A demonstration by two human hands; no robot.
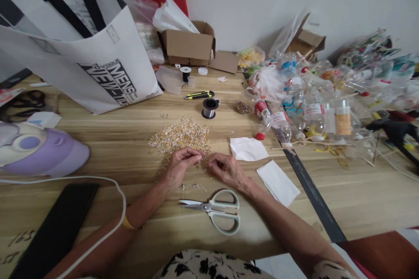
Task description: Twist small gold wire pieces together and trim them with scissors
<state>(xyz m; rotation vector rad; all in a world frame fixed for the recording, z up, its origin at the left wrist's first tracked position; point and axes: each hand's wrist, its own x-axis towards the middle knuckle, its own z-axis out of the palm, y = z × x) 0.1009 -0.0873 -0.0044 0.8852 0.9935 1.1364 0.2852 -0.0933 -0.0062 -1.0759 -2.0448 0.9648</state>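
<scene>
head view: two hands meet at the near edge of a pile of small gold and clear beads on a wooden table.

left hand (180, 166) has its fingers curled and pinched together at the pile of beads (180, 136); right hand (225, 169) is likewise curled, fingertips pinched just beside the left; what either pinches is too small to tell. the pile lies around the middle of the table (131, 139). scissors (214, 211) lie with blades a little apart, near the front edge, just behind the hands. a spool of clear thread (209, 108) and a utility knife (198, 94) sit beyond the pile. two white paper pieces (262, 161) lie to the right, plastic bottles (294, 109) crowd the far right corner, a white shopping bag (81, 48) stands at the far left.
</scene>
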